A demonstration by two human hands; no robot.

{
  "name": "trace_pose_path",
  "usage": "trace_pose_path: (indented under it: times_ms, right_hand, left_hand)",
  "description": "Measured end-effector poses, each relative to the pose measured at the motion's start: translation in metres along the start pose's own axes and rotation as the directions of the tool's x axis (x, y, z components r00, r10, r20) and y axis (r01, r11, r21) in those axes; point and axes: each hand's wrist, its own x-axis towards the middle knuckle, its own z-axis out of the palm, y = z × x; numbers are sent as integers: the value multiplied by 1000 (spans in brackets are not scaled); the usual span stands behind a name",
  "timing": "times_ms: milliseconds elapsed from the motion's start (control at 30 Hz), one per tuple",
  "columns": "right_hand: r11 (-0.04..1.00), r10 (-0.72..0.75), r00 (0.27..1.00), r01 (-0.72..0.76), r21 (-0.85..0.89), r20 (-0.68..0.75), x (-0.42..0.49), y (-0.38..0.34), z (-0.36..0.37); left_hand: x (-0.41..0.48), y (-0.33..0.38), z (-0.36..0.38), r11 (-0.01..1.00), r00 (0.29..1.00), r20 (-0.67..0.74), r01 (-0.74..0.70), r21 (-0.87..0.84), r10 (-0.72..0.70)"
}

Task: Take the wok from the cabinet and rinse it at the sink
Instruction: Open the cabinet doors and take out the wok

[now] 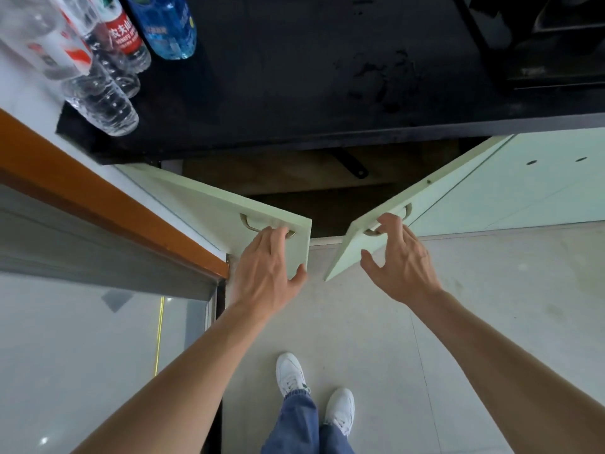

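Observation:
Two pale green cabinet doors stand partly open below a black countertop (294,77). My left hand (265,267) hooks its fingers over the metal handle of the left door (209,204). My right hand (402,257) curls its fingertips on the handle of the right door (386,208), thumb spread away. Through the gap between the doors, the dark inside of the cabinet shows a long black handle (352,165), lying on a shelf; the pan it belongs to is hidden under the countertop.
Several plastic water bottles (108,60) stand at the countertop's left end. A dark recessed fixture (556,37) sits at the back right. An orange-edged glass door frame (98,198) runs along the left. My feet in white shoes (291,371) stand on pale floor tiles.

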Motion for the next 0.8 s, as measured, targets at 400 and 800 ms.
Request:
trace_pose_path:
  times_ms: [400, 800]
  right_hand:
    - [992, -70, 998, 68, -105, -10, -71, 33, -22]
    - [923, -179, 967, 228, -309, 179, -33, 18, -41]
  left_hand:
    - [-52, -6, -14, 982, 994, 106, -20, 186, 0]
    - [-34, 3, -31, 955, 973, 127, -216, 205, 193]
